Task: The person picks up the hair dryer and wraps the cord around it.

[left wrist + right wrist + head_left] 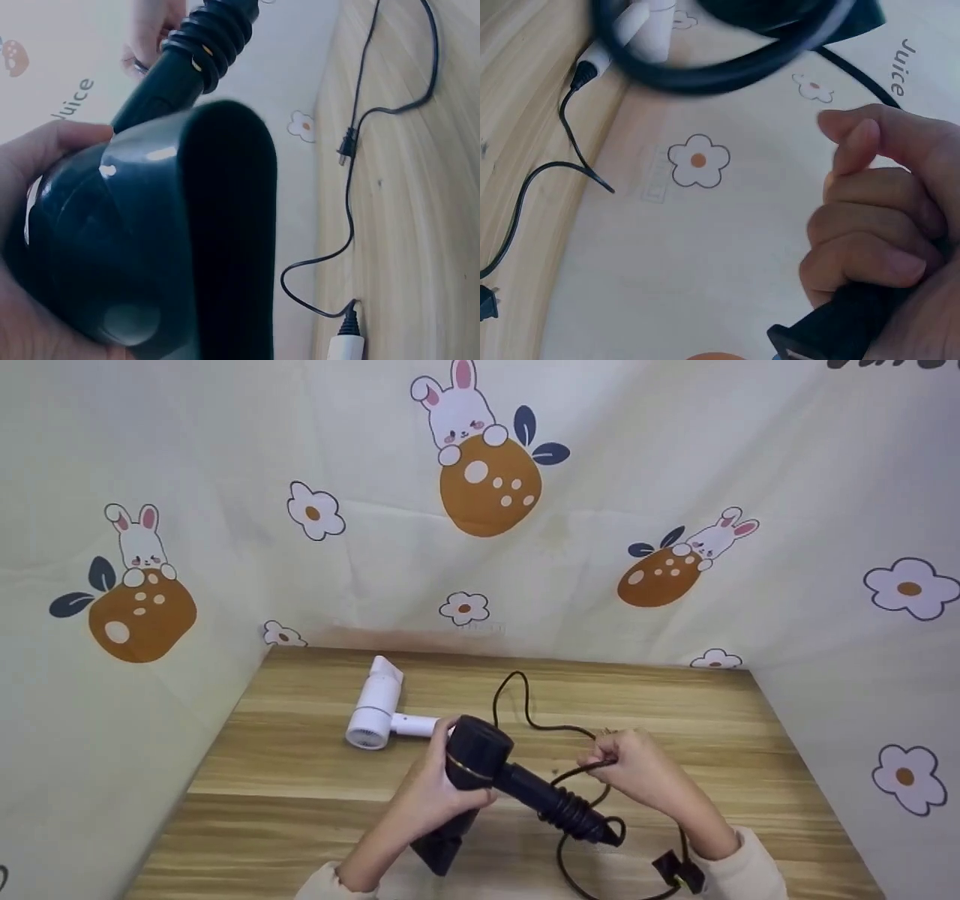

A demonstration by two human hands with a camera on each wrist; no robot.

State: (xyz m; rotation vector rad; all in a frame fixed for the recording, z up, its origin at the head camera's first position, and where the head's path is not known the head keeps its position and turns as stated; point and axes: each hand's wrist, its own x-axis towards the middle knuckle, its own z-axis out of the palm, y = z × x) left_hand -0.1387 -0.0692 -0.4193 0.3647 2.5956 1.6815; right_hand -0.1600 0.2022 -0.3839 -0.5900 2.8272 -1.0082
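Fingers of the left hand (439, 795) are wrapping round the fat body of the black hair dryer (480, 754), thumb on one side and the rest curled behind it, so it's gripping the thing and lifting it off the wooden table (300, 780). Over on the other side, the right hand (637, 769) is curling tight on the black cord (577, 769), pinching it just past the ribbed end of the dryer's handle; the right wrist view is showing those fingers (870, 232) folded over the cable.

Sitting just behind the black dryer is a white hair dryer (377, 706), lying on its side with its handle pointing toward the left hand's fingertips, very near them, can't tell if it's touching. Its thin black cable (521, 701) is looping across the table behind the right hand. The black cord is trailing down in a loose loop under the right wrist, with its black plug (679, 870) lying by the sleeve near the table's front edge.

Cartoon bunny cloth (487, 510) is walling in the table at the back and both sides, so open room is mostly the bare wood on the right and the front left.
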